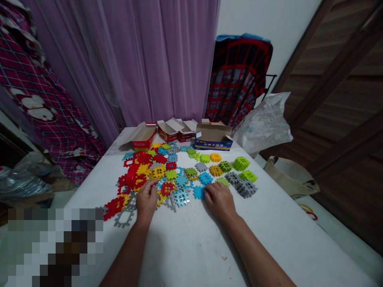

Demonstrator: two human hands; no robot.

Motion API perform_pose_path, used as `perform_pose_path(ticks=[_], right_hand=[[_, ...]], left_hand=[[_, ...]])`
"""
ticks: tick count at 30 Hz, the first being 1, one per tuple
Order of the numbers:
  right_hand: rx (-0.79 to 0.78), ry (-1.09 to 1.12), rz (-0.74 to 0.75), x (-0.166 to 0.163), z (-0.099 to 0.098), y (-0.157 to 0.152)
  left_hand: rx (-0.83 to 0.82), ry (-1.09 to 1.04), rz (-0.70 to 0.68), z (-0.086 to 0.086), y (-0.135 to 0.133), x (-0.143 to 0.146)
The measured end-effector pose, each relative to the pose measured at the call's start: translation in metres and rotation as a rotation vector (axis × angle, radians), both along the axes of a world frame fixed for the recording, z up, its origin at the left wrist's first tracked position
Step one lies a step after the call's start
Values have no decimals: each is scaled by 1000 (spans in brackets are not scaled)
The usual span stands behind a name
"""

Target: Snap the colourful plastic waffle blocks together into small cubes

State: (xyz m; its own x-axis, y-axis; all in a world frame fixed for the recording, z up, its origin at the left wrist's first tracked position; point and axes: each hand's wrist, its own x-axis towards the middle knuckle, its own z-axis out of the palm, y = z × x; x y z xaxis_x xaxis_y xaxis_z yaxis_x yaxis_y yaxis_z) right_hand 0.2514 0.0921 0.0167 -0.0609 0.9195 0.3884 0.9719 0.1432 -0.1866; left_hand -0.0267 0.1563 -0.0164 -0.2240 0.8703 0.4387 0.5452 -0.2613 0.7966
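Note:
My right hand (220, 199) has its fingers curled at the edge of a flat blue interlocking plastic block (198, 193), which lies on the white table. My left hand (147, 200) rests at the near side of the loose pile with its fingers bent in; whatever is under them is hidden. Beside it lie a grey frame-shaped block (124, 218) and a red block with a window (167, 188). Between the hands is a light blue window block (181, 197). Just beyond my right hand sit a blue stack (205, 178) and a green block (223, 181).
Sorted stacks stand on the right, among them grey blocks (247, 188) and green blocks (241, 163). Red boxes (145, 139) and a blue box (213, 142) stand open along the back of the white table (191, 247). A clear plastic bag (263, 123) is behind the right edge.

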Motion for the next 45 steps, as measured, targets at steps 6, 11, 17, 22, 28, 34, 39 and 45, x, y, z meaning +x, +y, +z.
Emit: perform_pose_path(ticks=[6, 11, 17, 22, 28, 34, 39, 45], right_hand=[[215, 99, 283, -33, -20, -26], [287, 160, 376, -46, -23, -29], [347, 183, 291, -30, -28, -20], [373, 202, 262, -31, -29, -17], [363, 215, 234, -32, -33, -12], [149, 115, 200, -32, -12, 25], [-90, 53, 131, -54, 15, 54], [-194, -27, 74, -76, 25, 59]], left_hand=[[47, 52, -16, 4, -3, 1], [88, 94, -55, 6, -7, 4], [89, 102, -30, 6, -11, 3], [75, 85, -14, 6, -14, 1], [35, 28, 7, 3, -12, -1], [5, -23, 27, 1, -8, -2], [6, -50, 42, 1, -7, 0], [-3, -65, 36, -1, -6, -1]])
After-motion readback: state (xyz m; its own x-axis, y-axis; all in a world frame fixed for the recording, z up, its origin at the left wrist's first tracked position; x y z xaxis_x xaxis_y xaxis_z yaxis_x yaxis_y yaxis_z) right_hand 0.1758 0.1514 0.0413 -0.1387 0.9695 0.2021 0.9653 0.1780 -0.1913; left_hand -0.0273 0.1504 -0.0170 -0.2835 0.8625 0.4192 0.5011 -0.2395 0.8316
